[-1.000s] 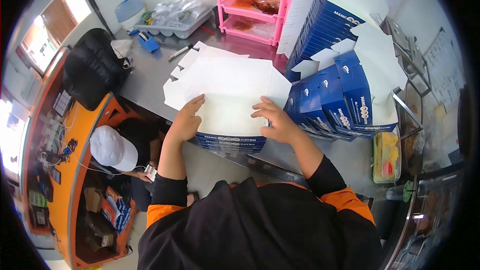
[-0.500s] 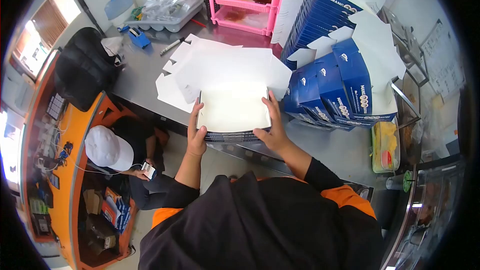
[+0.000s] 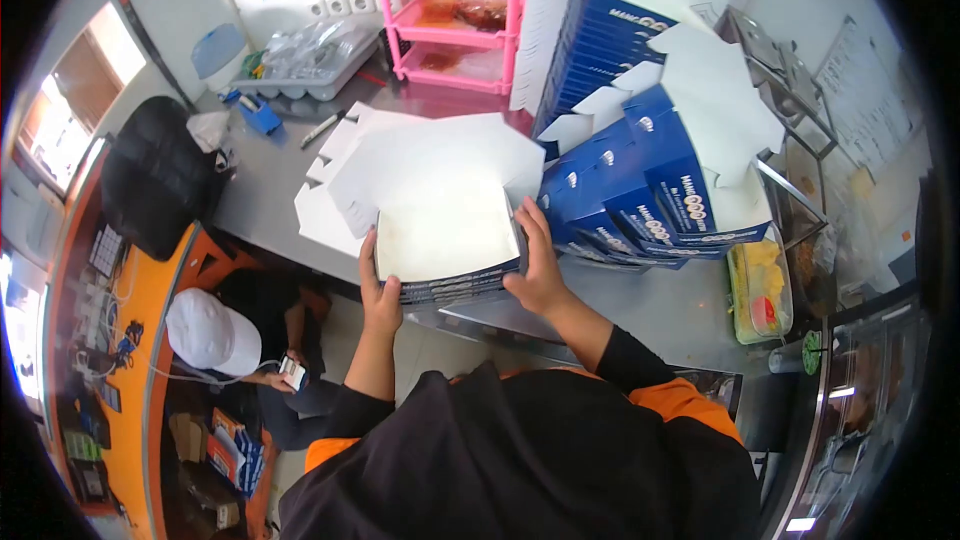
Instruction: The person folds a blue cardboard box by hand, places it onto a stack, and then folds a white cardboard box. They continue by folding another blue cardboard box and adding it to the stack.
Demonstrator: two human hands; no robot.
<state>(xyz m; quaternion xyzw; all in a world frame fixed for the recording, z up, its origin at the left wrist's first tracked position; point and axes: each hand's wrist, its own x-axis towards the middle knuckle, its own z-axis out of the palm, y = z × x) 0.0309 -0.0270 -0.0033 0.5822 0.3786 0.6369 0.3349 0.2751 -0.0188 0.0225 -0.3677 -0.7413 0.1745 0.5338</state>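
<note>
Both hands hold a small stack of nested cardboard food boxes (image 3: 445, 230), white inside and dark blue outside, at the front edge of the steel table. The top box is open towards me, its white lid flap (image 3: 440, 150) standing up at the back. My left hand (image 3: 380, 290) grips the left side, thumb at the near corner. On the right side, my right hand (image 3: 537, 265) clasps the wall with its thumb at the near corner and fingers along the side. Another white lid flap (image 3: 318, 190) sticks out to the left beneath.
Blue printed boxes (image 3: 640, 180) lean in stacks to the right, beside a container of yellow food (image 3: 760, 280). Behind are a pink rack (image 3: 455, 25) and a grey tray of plastic bags (image 3: 310, 60). A marker (image 3: 322, 130) and tape dispenser (image 3: 258, 115) lie left. A person in a white cap (image 3: 212, 330) sits lower left.
My view has turned slightly, so the background sits further left. The held boxes appear a little lower and tilted, with both hands still on their sides.
</note>
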